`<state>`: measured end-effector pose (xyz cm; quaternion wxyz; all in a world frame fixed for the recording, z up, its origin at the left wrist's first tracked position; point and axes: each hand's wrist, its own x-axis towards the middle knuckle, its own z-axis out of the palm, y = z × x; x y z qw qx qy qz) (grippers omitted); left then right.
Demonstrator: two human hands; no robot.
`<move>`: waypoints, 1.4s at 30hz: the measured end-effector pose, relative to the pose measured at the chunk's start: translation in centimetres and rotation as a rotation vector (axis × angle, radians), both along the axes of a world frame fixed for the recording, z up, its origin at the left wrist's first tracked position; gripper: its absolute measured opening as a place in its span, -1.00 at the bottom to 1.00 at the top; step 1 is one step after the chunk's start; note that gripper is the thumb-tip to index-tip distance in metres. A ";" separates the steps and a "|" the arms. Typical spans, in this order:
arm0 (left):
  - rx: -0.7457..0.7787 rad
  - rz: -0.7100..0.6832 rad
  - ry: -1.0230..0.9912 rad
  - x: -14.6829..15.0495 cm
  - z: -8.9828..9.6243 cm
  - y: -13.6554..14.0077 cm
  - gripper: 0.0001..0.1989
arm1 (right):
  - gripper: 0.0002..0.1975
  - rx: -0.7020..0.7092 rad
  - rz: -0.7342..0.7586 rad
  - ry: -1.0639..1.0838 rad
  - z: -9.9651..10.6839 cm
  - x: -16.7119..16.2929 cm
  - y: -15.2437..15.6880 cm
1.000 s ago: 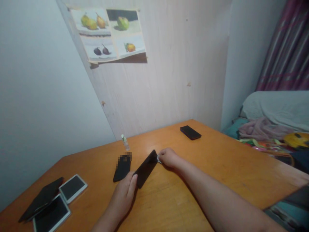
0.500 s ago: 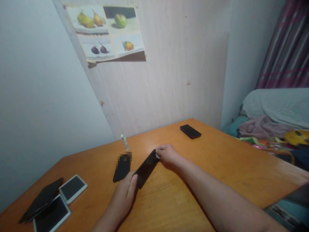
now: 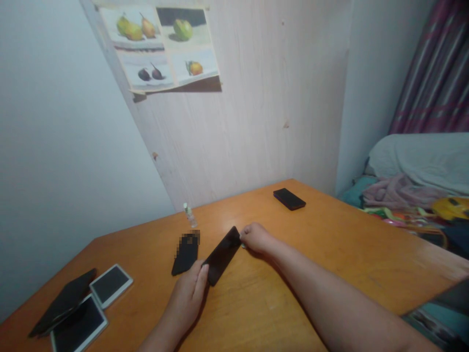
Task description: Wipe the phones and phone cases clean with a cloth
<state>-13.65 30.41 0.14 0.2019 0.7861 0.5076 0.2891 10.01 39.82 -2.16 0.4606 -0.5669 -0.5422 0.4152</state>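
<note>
A black smartphone (image 3: 224,256) is tilted above the table, its dark glossy face up. My left hand (image 3: 188,293) grips its near left end, the thumb along the edge. At the far right edge of the phone is my right hand (image 3: 254,238), with its fingers curled closed. A bit of something whitish (image 3: 243,246), perhaps tissue or cloth, peeks out under those fingers; most of it is hidden. Just left of the held phone lies another black phone (image 3: 186,256), its upper part pixelated. Behind that stands a small clear bottle (image 3: 190,216) with a pale cap.
On the orange wooden table (image 3: 264,313), a dark phone (image 3: 289,199) lies at the back right. Two white-framed dark-screened devices (image 3: 111,285) and a black folder-like case (image 3: 66,303) overlap at the left. A fruit poster (image 3: 164,54) hangs on the wall.
My right hand has shifted slightly right, from the phone's top end to its edge. Less of the whitish material shows over the screen. My left hand and the phone stay put.
</note>
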 end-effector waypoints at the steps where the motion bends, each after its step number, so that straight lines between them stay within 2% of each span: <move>1: -0.003 -0.003 0.001 0.0 0.0 0.0 -0.63 | -0.79 0.001 0.001 0.000 0.0 0.0 0.0; 14: -0.011 -0.012 -0.022 0.0 0.1 0.0 -0.65 | -0.81 0.051 -0.013 0.017 0.5 -0.2 -0.2; 22: 0.012 -0.009 -0.025 -0.1 -0.4 0.1 -0.66 | -0.75 0.069 -0.023 -0.028 -0.4 0.7 -0.2; 29: 0.021 -0.006 -0.029 0.3 0.1 -0.1 -0.64 | -0.84 0.204 -0.072 0.134 2.2 0.8 -0.8; 33: 0.027 -0.014 -0.009 0.5 0.0 -0.3 -0.65 | -0.87 0.251 -0.065 0.171 2.2 0.1 -1.0; 38: 0.070 -0.051 0.012 0.8 0.0 -0.6 -0.67 | -0.89 0.283 -0.040 0.095 1.2 -0.4 -1.2; 42: 0.069 -0.056 0.013 0.9 -0.1 -0.7 -0.66 | -0.82 0.393 0.064 -0.087 2.0 -1.3 -3.2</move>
